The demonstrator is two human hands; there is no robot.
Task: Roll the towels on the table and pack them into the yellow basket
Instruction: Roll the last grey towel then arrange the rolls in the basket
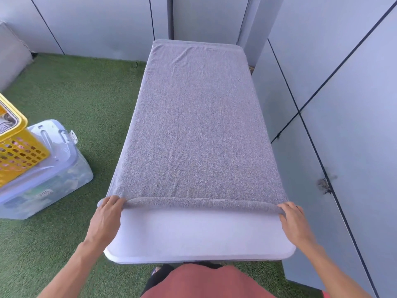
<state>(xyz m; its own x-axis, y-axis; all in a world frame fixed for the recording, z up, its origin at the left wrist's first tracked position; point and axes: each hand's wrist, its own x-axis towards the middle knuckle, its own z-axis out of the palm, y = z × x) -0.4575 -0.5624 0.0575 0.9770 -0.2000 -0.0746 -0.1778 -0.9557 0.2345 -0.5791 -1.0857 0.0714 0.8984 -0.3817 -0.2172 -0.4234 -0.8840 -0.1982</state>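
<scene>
A grey towel (197,125) lies spread lengthwise over the white table (199,235), covering all but the near strip. Its near edge is turned over into a thin roll (199,202) running across the table's width. My left hand (108,211) grips the roll's left end, fingers curled over it. My right hand (293,216) grips the right end the same way. The yellow basket (15,151) stands at the far left on a plastic box, with striped cloth showing inside it.
A clear lidded storage box (53,175) sits on green artificial turf (75,100) left of the table. Grey panel walls (343,104) close in behind and along the right side of the table.
</scene>
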